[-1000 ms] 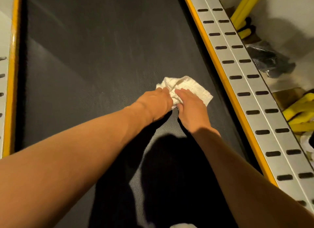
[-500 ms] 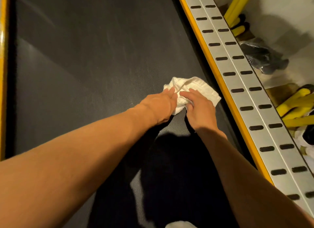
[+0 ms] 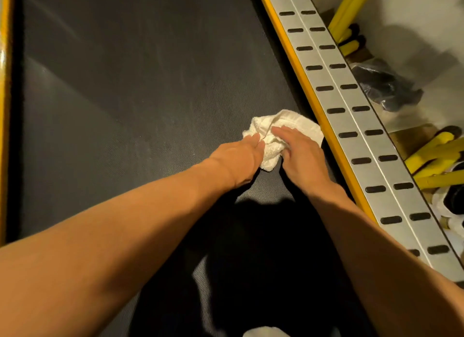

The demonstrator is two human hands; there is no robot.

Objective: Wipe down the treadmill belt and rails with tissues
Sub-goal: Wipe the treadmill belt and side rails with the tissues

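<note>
My left grip [image 3: 238, 158] and right grip [image 3: 302, 155] press flat, unclenched, on the tissue [image 3: 296, 121] against the belt [image 3: 125, 98]. I judge it soft, light, tearable (best pressed mid-wad).

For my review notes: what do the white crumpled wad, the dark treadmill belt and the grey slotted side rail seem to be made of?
White crumpled wad: paper tissue or thin cloth, matte; its soft pebbled surface fits either. Dark treadmill belt: rubbery, matte, with a fine dotted weave. Grey slotted side rail: metal, likely aluminium, satin; it shows a smooth even sheen.
</note>
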